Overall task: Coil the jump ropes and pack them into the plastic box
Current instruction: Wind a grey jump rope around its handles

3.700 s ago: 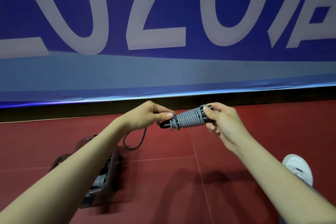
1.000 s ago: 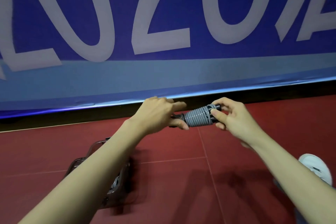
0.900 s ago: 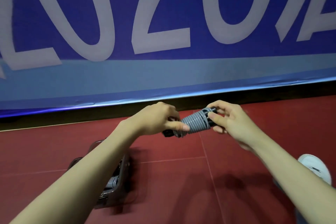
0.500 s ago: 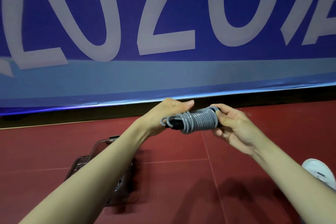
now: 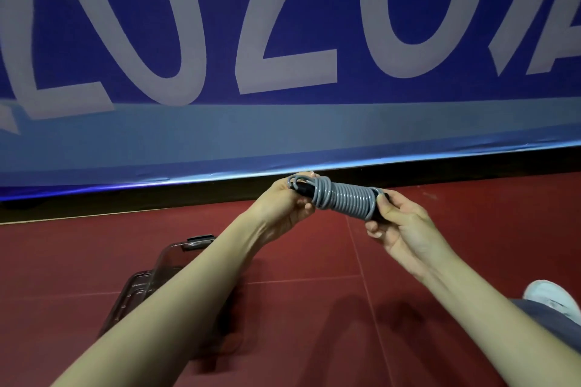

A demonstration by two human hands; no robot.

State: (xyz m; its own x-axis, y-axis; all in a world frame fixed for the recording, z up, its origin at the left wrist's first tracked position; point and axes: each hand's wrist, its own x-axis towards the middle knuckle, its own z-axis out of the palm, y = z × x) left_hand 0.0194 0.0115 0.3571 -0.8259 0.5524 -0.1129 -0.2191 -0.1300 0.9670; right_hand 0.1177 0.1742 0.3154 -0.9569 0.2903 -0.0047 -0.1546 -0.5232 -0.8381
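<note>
A blue banner (image 5: 283, 122) walls off the far edge of the red floor (image 5: 314, 324). The plastic box (image 5: 147, 286) sits low, under your left forearm. Your left hand (image 5: 283, 207) and right hand (image 5: 402, 226) each curl around an end of the coiled jump rope (image 5: 342, 198), held above the floor.

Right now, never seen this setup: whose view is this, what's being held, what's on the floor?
There is no machine here. A person wears one wide-angle camera on the head, looking forward and down, so both bare forearms reach in from below. The left hand and right hand each grip one end of a jump rope: grey cord wound in tight turns around black handles. On the red floor, partly hidden behind the left forearm, sits the brown see-through plastic box. A white shoe shows at right, and a blue banner fills the back.
</note>
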